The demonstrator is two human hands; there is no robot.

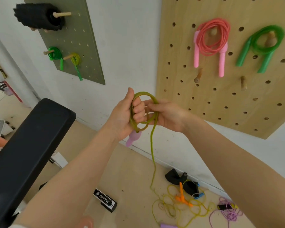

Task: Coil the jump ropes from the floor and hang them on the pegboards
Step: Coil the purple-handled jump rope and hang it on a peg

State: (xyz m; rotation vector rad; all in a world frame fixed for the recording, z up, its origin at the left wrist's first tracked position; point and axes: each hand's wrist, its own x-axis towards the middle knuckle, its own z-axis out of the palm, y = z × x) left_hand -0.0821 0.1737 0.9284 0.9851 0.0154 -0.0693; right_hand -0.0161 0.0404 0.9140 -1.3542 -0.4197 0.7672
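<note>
white wall, pale wood floor (130,175), two pegboards: a wooden pegboard (220,104) on the right, a grey-green pegboard (89,46) further left. at the grip: left hand (127,116) is clenched round a small coil of the olive rope (144,111), fingers curled through the loops, thumb up; a lilac handle (132,139) pokes out below the fist. right hand (164,114) sits just beside it, fingers pinching the coil's right edge where the free run leaves. key relation: the uncoiled rope drops almost straight down from the right-hand side of the coil, long axis vertical, to a loose tangle on the floor well below and slightly right of the hands, so the right hand is the nearer one to feed the next loop; i'd judge the coil only a few turns in. rope looks like smooth, glossy plastic cord, springy enough to hold round loops. outward: the floor tangle mixes with a thin yellow rope (187,209) with orange handles (182,196) and a purple rope (229,213). two bare pegs (198,77) on the wooden board sit up-right of the hands, under a hung red rope (212,40) and green rope (266,43). black padded bench (28,145) at left.
</note>
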